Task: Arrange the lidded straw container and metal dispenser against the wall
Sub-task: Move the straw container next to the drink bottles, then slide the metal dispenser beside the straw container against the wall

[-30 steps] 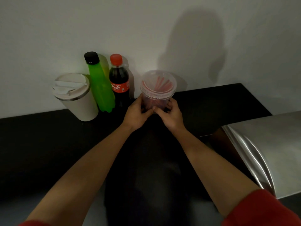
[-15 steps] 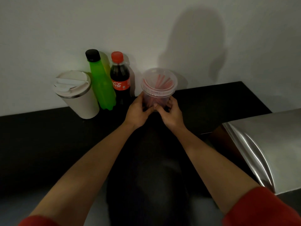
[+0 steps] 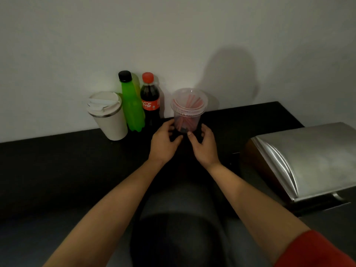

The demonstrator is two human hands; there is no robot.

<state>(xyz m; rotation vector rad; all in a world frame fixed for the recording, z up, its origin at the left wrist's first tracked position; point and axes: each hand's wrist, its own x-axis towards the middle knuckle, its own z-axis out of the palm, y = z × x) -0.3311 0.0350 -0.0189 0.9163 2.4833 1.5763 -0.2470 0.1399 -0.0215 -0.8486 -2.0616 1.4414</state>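
Observation:
The clear lidded straw container [image 3: 189, 108], holding red straws, stands upright on the black counter [image 3: 57, 160] close to the wall, right of the cola bottle. My left hand [image 3: 163, 140] and my right hand [image 3: 204, 144] flank its base with fingers spread and thumbs drawn back from the front. The fingertips are at or just off its sides. The metal dispenser [image 3: 308, 160], a curved steel box, sits at the right, well out from the wall.
Against the wall at the left stand a white lidded tumbler [image 3: 107, 116], a green bottle [image 3: 132, 105] and a Coca-Cola bottle [image 3: 151, 101]. The counter's right edge runs behind the dispenser. My lap is below the counter's front edge.
The container has gone slightly further back toward the wall and stands on the counter. Both hands have loosened their grip, and the thumbs have come off its front.

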